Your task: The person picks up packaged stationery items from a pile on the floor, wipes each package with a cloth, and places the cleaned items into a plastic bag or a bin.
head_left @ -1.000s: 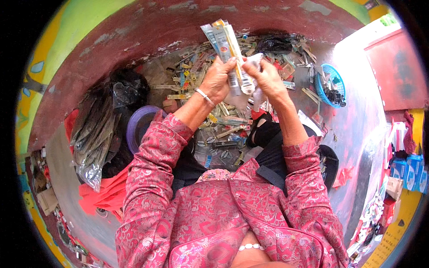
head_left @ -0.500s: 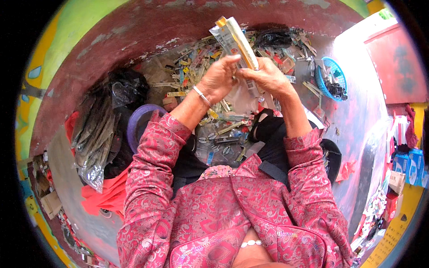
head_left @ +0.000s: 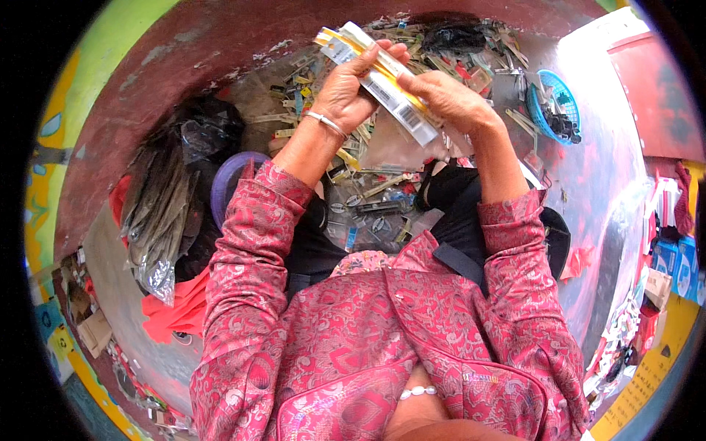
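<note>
Now gripped by both hands, where a second earlier the right held a separate small white piece: a bundle of long flat packets (head_left: 379, 77), yellow and white under clear wrap, raised above the littered floor. Piece no longer visible, probably tucked into the bundle. Left hand (head_left: 346, 92), with a thin bangle (head_left: 326, 123) at the wrist, clasped round the upper end, thumb across the front. Right hand (head_left: 448, 99) closed on the lower half, fingers curled behind. Bundle slanted from upper left down to lower right, spanning both palms. Below, scattered loose packets (head_left: 368, 213); a blue basket (head_left: 557, 106) off to the right; a heap of clear bags (head_left: 158, 213) on the left.
</note>
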Demonstrator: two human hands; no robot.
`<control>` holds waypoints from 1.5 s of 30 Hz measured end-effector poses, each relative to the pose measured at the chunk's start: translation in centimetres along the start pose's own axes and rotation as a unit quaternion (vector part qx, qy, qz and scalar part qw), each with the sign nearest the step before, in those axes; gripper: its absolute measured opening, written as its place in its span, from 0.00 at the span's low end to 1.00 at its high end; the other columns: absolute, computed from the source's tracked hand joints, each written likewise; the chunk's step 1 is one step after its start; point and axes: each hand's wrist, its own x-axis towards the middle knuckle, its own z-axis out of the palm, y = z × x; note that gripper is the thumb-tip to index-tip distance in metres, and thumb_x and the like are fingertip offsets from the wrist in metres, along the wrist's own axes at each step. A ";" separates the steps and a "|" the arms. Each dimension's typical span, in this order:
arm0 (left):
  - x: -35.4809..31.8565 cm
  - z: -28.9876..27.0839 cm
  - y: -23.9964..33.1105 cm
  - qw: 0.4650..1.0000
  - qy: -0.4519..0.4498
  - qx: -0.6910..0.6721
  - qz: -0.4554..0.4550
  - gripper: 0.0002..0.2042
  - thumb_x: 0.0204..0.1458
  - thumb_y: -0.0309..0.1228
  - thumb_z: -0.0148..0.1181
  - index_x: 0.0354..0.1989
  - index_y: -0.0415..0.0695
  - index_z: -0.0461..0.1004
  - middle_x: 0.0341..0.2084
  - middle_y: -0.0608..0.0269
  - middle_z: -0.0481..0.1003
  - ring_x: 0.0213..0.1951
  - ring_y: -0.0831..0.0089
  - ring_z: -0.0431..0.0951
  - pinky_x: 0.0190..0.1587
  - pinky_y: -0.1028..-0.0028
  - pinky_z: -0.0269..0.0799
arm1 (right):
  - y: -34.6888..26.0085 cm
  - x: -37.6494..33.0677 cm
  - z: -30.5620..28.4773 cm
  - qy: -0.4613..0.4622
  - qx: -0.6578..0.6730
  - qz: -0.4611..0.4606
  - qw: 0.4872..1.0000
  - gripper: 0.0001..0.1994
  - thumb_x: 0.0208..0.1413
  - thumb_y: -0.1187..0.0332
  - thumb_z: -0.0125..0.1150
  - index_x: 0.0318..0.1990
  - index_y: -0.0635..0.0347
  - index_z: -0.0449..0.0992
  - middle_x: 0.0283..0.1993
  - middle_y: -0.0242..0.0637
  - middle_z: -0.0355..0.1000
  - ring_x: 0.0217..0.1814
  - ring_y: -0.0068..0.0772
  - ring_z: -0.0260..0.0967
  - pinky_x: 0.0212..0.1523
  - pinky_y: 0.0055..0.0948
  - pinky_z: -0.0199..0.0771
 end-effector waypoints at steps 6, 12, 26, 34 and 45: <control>0.1 -0.6 1.2 0.997 -0.011 -0.080 0.018 0.11 0.47 0.26 0.54 0.40 0.38 0.67 0.43 0.50 0.69 0.50 0.57 0.66 0.57 0.55 0.55 | 0.1 -0.8 -2.0 0.136 0.184 0.063 0.971 0.26 0.51 0.46 0.49 0.29 0.66 0.74 0.25 0.32 0.69 0.21 0.22 0.61 0.22 0.24 0.62; 0.5 -0.7 0.4 0.998 0.064 -0.002 0.029 0.11 0.48 0.26 0.52 0.40 0.36 0.66 0.42 0.50 0.70 0.48 0.58 0.68 0.55 0.58 0.59 | -0.2 -1.5 -3.1 0.292 0.263 -0.138 0.909 0.16 0.53 0.58 0.51 0.28 0.65 0.74 0.24 0.30 0.70 0.22 0.20 0.66 0.23 0.21 0.66; 0.7 -1.8 3.7 0.983 0.116 -0.039 0.138 0.08 0.49 0.24 0.52 0.37 0.38 0.66 0.39 0.53 0.71 0.46 0.61 0.70 0.54 0.59 0.62 | 3.3 -1.2 -2.8 0.198 -0.128 0.065 0.970 0.25 0.52 0.50 0.45 0.25 0.70 0.72 0.21 0.47 0.69 0.27 0.35 0.69 0.32 0.34 0.66; 0.6 -0.9 2.3 0.992 0.074 -0.019 0.102 0.10 0.50 0.28 0.51 0.39 0.39 0.66 0.41 0.53 0.71 0.48 0.60 0.68 0.55 0.58 0.60 | 0.0 0.0 0.4 0.141 0.130 -0.182 0.964 0.16 0.43 0.58 0.61 0.33 0.63 0.73 0.27 0.30 0.69 0.29 0.19 0.63 0.31 0.22 0.64; 1.0 -1.6 1.6 0.997 0.034 -0.023 0.059 0.18 0.49 0.35 0.54 0.45 0.38 0.66 0.47 0.51 0.66 0.51 0.60 0.65 0.55 0.60 0.60 | -0.8 -1.1 -0.4 0.268 0.012 -0.230 0.936 0.10 0.37 0.71 0.58 0.31 0.64 0.72 0.25 0.37 0.71 0.26 0.24 0.68 0.29 0.24 0.67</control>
